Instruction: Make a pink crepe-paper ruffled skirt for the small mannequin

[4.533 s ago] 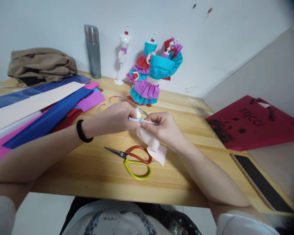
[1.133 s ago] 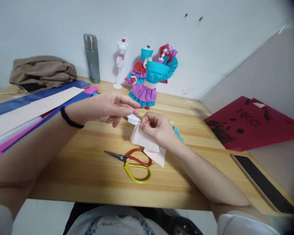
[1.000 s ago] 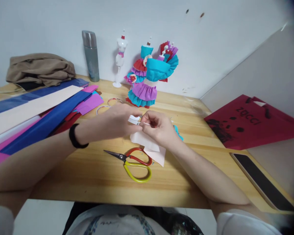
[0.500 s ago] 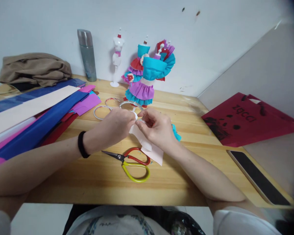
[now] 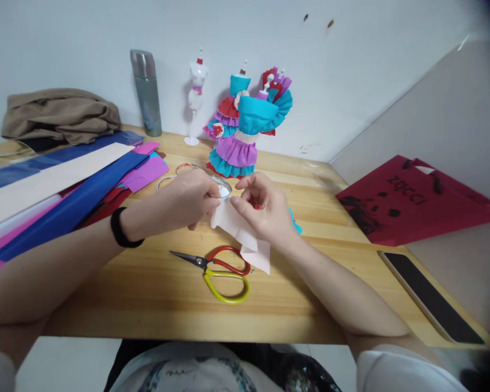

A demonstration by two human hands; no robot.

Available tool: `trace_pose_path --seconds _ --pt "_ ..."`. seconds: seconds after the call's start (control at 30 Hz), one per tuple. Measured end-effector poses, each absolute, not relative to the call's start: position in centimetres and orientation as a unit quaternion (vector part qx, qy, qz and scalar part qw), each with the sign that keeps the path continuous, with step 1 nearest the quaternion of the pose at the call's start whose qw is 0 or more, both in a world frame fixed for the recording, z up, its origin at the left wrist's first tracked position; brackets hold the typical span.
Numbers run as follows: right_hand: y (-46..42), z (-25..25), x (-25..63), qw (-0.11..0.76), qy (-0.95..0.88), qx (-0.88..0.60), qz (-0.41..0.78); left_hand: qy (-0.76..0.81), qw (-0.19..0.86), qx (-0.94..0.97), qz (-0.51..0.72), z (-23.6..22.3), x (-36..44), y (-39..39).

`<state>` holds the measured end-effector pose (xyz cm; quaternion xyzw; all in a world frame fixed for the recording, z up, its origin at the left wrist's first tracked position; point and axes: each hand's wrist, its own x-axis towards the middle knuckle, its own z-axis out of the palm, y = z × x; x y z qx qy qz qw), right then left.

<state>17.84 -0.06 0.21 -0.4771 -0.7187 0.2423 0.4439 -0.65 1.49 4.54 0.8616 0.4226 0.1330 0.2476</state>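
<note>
Left hand [image 5: 188, 198]: fingers curled inward, thumb side toward the work; whether they pinch an edge, I cannot tell from my station. Right hand [image 5: 266, 209]: thumb and forefinger parted, remaining fingers curled. I find the pale pink cloth [image 5: 233, 224] between the two, to the left hand's right and the right hand's left, hanging on the wearer's side of their fingertips. Its long axis slants from the upper left, just beside the left fingertips, down toward the right forearm. On nearness, I note the right hand overlaps the cloth's edge in view, thumb tip at the top; contact is unconfirmed. A silvery ring [image 5: 230, 189] sits beyond, near the left fingertips. Scissors [image 5: 206, 264] lie below on the table [image 5: 147, 296], blades pointing left.
</note>
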Motion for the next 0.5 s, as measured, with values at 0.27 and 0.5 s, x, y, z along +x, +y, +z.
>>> trace_pose_path --seconds 0.27,0.5 --pt "0.2 0.8 17.9 0.394 -0.667 -0.455 0.44 0.446 0.395 0.798 0.09 5.4 -1.8 2.5" --pt "-0.3 0.4 17.7 0.411 -0.647 -0.447 0.462 0.432 0.416 0.796 0.083 5.5 -2.0 2.5"
